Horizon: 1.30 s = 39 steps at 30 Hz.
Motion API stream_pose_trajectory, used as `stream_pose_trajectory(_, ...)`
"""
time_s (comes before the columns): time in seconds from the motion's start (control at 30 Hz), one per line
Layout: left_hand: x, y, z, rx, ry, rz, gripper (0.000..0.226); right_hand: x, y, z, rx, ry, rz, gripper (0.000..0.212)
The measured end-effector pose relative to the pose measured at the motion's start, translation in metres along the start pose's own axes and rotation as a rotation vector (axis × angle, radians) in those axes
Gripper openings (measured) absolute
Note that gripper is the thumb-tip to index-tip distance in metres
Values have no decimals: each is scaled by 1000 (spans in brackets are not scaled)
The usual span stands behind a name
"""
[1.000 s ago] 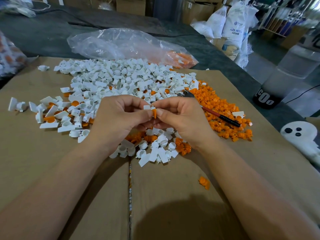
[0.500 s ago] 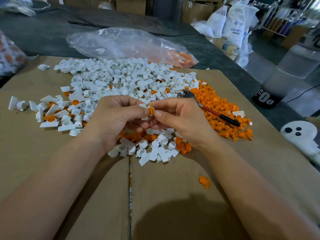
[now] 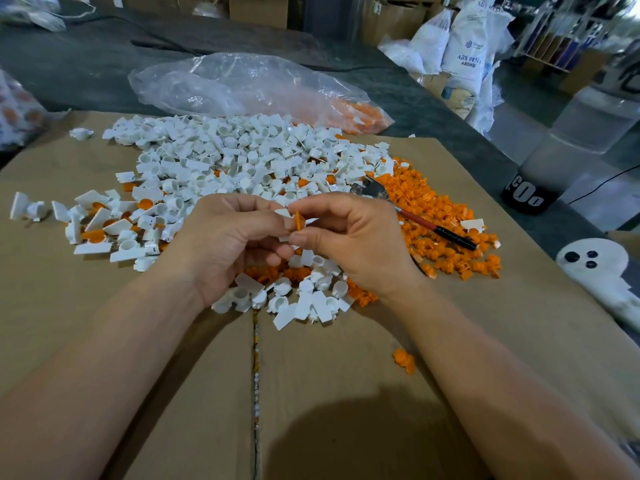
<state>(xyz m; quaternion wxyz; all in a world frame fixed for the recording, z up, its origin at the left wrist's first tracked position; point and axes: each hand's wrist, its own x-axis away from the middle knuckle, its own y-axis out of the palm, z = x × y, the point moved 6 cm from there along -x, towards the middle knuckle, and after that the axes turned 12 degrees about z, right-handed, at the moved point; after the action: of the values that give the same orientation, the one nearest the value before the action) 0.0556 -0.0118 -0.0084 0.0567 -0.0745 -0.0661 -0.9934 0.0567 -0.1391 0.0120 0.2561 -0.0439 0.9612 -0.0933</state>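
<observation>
A small orange cap, now turned edge-on where a second ago it showed more face, is pinched by the right hand against a white piece gripped in the left hand, above the middle of the cardboard; the fit seems nearly made. White parts heap far left, orange parts right

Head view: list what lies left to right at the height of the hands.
Scattered white parts → left hand → white part it holds → orange piece → right hand pinching it → red-handled tool → white ghost-shaped figure.
</observation>
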Motion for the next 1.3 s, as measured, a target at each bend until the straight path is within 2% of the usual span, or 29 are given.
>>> stream_pose_trajectory(0.17, 0, 0, 0, -17, 12, -6, 18, -1, -2, 2, -28, 5, -11, 36)
stream_pose_trajectory(0.27, 0, -1, -1, -36, 20, 0, 9, -1, -2, 2, -10, -6, -10, 34)
stream_pose_trajectory(0.4, -1, -1, -2, -41, 35, 15, 16, 0, -2, 3, -12, 7, -8, 33)
stream_pose_trajectory(0.53, -1, -1, -2, -16, 15, 9, 9, -1, -3, 1, 76, 54, -61, 28)
stream_pose_trajectory(0.57, -2, -1, -2, -1, 9, 14, 13, -3, -7, 2, 125, 90, -62, 31)
stream_pose_trajectory(0.63, -2, -2, -2, 28, 1, 23, 21, -11, -26, 6, 285, 140, -1, 50)
stream_pose_trajectory(0.73, -3, -2, -2, 41, 5, 22, 22, -20, -66, 13, 638, 205, 105, 61)
stream_pose_trajectory(0.8, -3, -2, -2, 47, 7, 18, 21, -18, -89, 28, 879, 361, 36, 73)
stream_pose_trajectory(0.87, -4, -2, -3, 56, 6, 13, 20, -12, -100, 44, 1075, 516, -133, 85)
stream_pose_trajectory(0.97, -6, -3, -3, 61, 4, 13, 20, -8, -101, 52, 1203, 553, -250, 73)
stream_pose_trajectory(1.13, -5, -4, -3, 67, 10, 22, 22, -10, -101, 52, 1206, 534, -165, 67)
stream_pose_trajectory(1.3, -6, -5, -3, 80, 5, 29, 23, -14, -101, 42, 1192, 512, -5, 43)
